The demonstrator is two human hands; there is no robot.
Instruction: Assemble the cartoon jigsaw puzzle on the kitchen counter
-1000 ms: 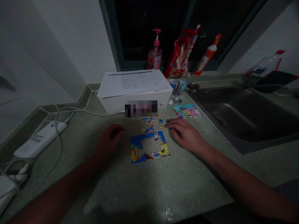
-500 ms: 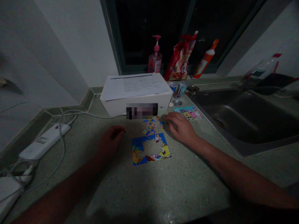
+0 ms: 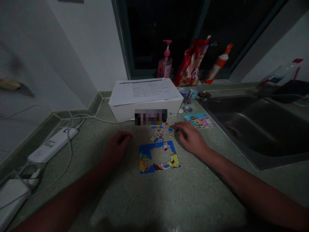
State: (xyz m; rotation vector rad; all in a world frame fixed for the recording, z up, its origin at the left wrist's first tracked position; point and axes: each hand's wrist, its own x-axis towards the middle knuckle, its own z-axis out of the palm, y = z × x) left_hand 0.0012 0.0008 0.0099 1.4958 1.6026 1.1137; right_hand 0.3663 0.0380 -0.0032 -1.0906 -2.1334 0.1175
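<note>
Closest to the person, a bare stretch of speckled desk [image 3: 149, 199] leads up to the puzzle border [image 3: 145, 151], which lies flat between the two forearms with its middle missing; set there, it seems meant to be within reach of both sides. Left of it the left hand [image 3: 118, 145] is bent in a narrow curl, thumb near the fingers; no thing shows in it, but the shadow is too deep to tell whether the tips pinch anything. To the right, the right hand [image 3: 190, 137] is loosely curved, fingertips at the edge of the loose puzzle pieces [image 3: 159, 130], and I cannot tell whether a piece is under them. Those pieces lie scattered just beyond the border's top edge, perhaps so they can be sorted without covering the gap. Past the right hand lies a teal picture card [image 3: 205, 120], face up, likely put there to be seen while working, with the steel sink [image 3: 265, 125] beside it. Farther back stands a white box [image 3: 125, 109] bearing a printed sheet [image 3: 145, 88], a can [image 3: 191, 96] near its right end. Farthest, a pink pump bottle [image 3: 165, 67], a red bag [image 3: 190, 66] and an orange bottle [image 3: 216, 69] line the window, probably parked out of the way.
</note>
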